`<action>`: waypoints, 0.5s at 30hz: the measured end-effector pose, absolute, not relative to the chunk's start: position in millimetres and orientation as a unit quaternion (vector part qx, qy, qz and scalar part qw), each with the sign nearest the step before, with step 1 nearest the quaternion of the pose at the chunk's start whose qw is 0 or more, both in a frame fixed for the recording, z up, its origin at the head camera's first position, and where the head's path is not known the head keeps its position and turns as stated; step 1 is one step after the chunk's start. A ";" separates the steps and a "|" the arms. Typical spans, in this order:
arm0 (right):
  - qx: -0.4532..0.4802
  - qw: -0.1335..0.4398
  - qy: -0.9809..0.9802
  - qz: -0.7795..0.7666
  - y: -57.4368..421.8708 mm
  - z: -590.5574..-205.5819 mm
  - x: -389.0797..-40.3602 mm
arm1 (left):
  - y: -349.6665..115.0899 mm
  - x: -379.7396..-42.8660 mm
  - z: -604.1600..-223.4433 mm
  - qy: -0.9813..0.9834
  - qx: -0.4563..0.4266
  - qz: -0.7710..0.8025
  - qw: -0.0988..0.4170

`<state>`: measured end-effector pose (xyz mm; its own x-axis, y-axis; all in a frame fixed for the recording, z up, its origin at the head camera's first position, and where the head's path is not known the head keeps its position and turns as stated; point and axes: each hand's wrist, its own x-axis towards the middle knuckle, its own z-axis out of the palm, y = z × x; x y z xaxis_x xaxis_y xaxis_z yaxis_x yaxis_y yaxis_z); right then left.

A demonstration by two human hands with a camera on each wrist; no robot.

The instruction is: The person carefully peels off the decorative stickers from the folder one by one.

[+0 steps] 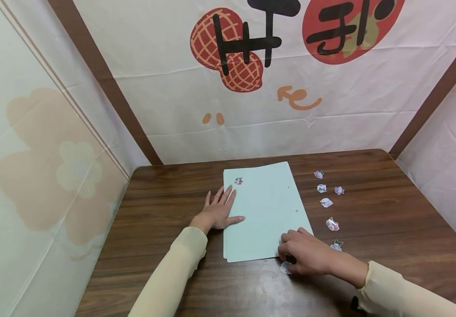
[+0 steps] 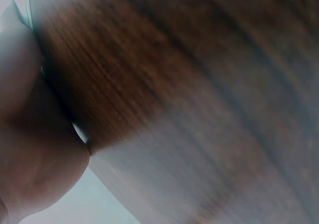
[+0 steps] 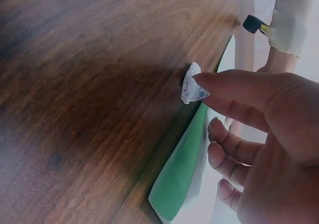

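My left hand (image 1: 220,210) lies spread on the left edge of a pale green sheet (image 1: 265,211), with a second layer showing beneath. In the left wrist view, only part of that hand (image 2: 35,164) shows beside the wood. A small sticker (image 1: 239,181) with a pink and dark figure is on the sheet's upper left. At the sheet's lower right corner, my right hand (image 1: 305,253) pinches a small pale sticker (image 1: 286,267) between thumb and index finger. The right wrist view shows this sticker (image 3: 193,84) at the thumb tip, its other fingers loosely bent.
Several loose stickers, among them a pink one (image 1: 332,224), are strewn right of the sheet on the brown wooden table (image 1: 164,193). One sticker (image 1: 336,245) sits partly behind the right hand. A printed fabric wall (image 1: 164,88) stands behind the table.
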<state>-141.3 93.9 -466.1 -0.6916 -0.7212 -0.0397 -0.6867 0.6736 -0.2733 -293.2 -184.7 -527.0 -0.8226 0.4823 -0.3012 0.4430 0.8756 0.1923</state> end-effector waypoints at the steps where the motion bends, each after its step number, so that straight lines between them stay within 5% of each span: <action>1: -0.386 0.072 0.912 -0.119 93.8 -466.3 -141.5 | -184.5 -293.4 -526.7 0.953 0.243 0.055 0.171; 15: -0.382 0.029 0.919 -0.093 91.9 -468.3 -141.5 | -184.0 -287.8 -518.9 0.955 0.240 0.038 0.171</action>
<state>-141.5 91.9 -468.3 -0.7065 -0.7075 0.0174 -0.6967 0.6909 -0.1930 -287.8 -184.0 -518.9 -0.8265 0.4707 -0.3087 0.4448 0.8822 0.1544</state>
